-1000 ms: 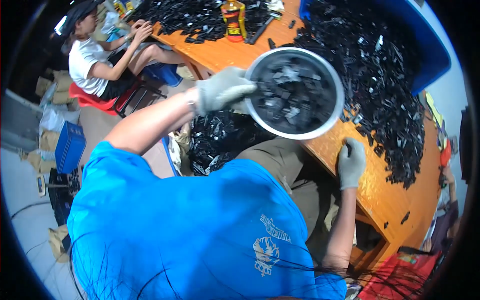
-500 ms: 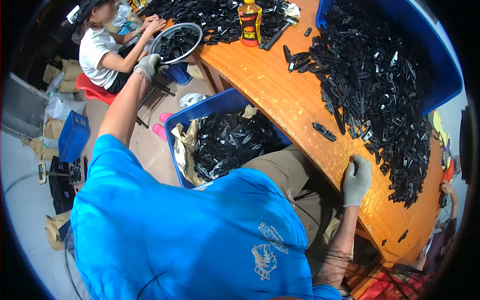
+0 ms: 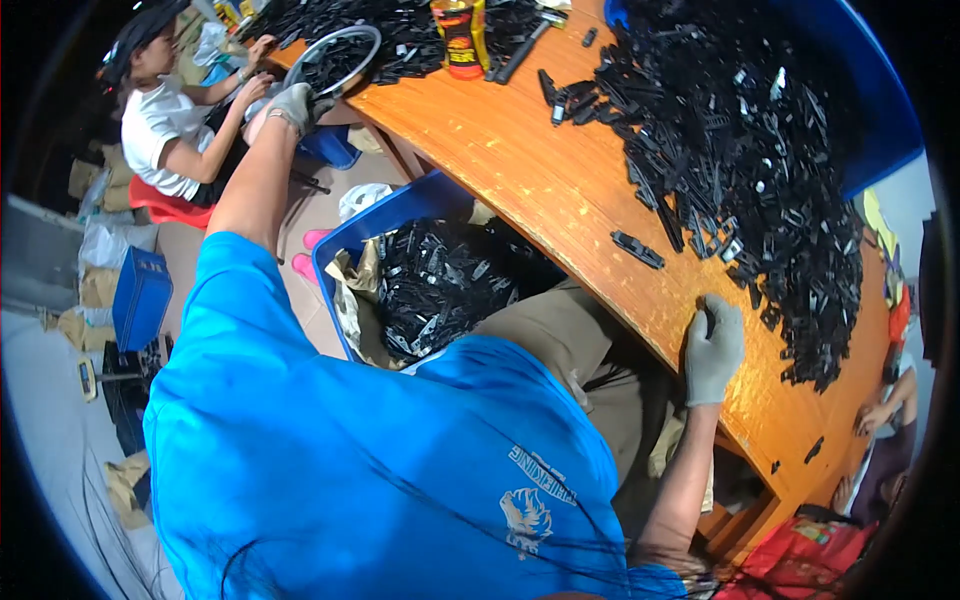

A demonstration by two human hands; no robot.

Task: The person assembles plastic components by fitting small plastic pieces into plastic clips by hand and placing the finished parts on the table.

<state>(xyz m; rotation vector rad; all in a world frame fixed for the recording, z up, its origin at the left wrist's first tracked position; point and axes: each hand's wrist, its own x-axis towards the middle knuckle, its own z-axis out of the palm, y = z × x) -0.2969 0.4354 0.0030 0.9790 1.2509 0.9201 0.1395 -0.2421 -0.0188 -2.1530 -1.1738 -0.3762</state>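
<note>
My left hand (image 3: 290, 106), in a grey work glove, is closed on the near rim of a round metal basin (image 3: 371, 62) at the table's far left corner. The basin is tilted, with black clip-like plastic parts (image 3: 335, 62) in it. My right hand (image 3: 714, 350), gloved too, rests on its side at the table's near edge, its fingers loosely curled apart from the thumb; nothing shows in it. Beyond it lies a single black part (image 3: 637, 249), beside a large heap of the same parts (image 3: 720, 150).
A blue bin (image 3: 345, 245) of black parts stands below the table (image 3: 520, 150). A bottle (image 3: 462, 40) and a hammer (image 3: 522, 55) stand and lie at the back. A co-worker (image 3: 165, 130) sits far left; another person's hand (image 3: 878, 415) shows far right. A blue tub (image 3: 880, 130) backs the heap.
My left hand and the basin have shifted slightly up and left in the view, and the basin is more tilted. The co-worker's hands have come away from the basin rim. My right hand stays put.
</note>
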